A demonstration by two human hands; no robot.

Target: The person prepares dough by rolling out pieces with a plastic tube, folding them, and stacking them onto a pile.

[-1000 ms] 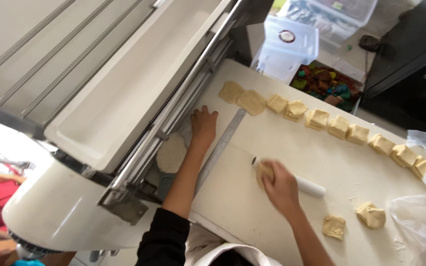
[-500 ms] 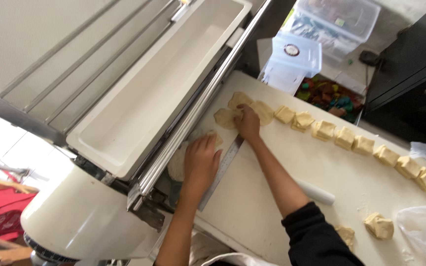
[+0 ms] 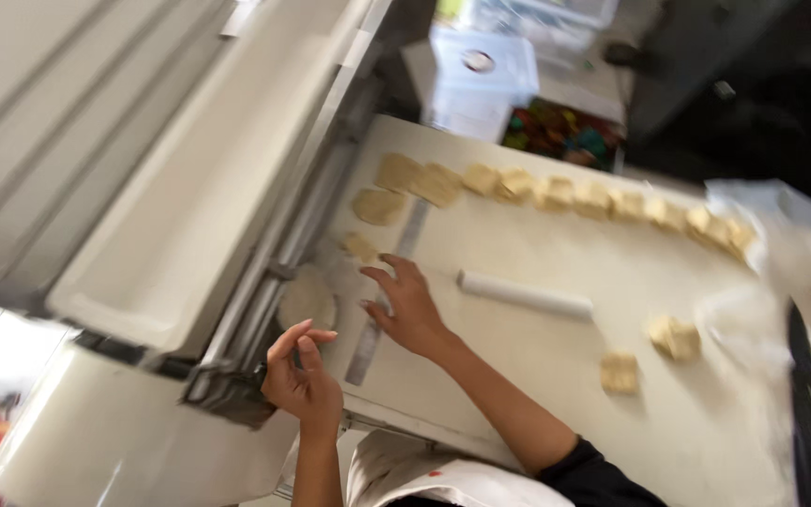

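My left hand (image 3: 300, 376) is raised near the front edge of the white board (image 3: 537, 376), fingers loosely curled, holding nothing. My right hand (image 3: 407, 305) hovers open over the board beside a long metal ruler (image 3: 389, 291). A flattened round dough piece (image 3: 308, 298) lies at the rollers of the white dough sheeter (image 3: 143, 235), just above my left hand. A small dough piece (image 3: 360, 246) and flattened squares (image 3: 379, 205) lie past my right hand. A row of dough squares (image 3: 593, 199) runs along the board's far edge. A white rolling pin (image 3: 524, 294) lies right of my right hand.
Two separate dough squares (image 3: 619, 372) (image 3: 674, 336) sit on the board at the right. A dark knife (image 3: 802, 394) lies at the right edge. Clear plastic tubs (image 3: 481, 75) and a box of coloured items (image 3: 563, 131) stand beyond the board.
My right hand has drawn back from the far dough row to the middle of the board. My left hand has lifted off the round dough piece and moved toward me.
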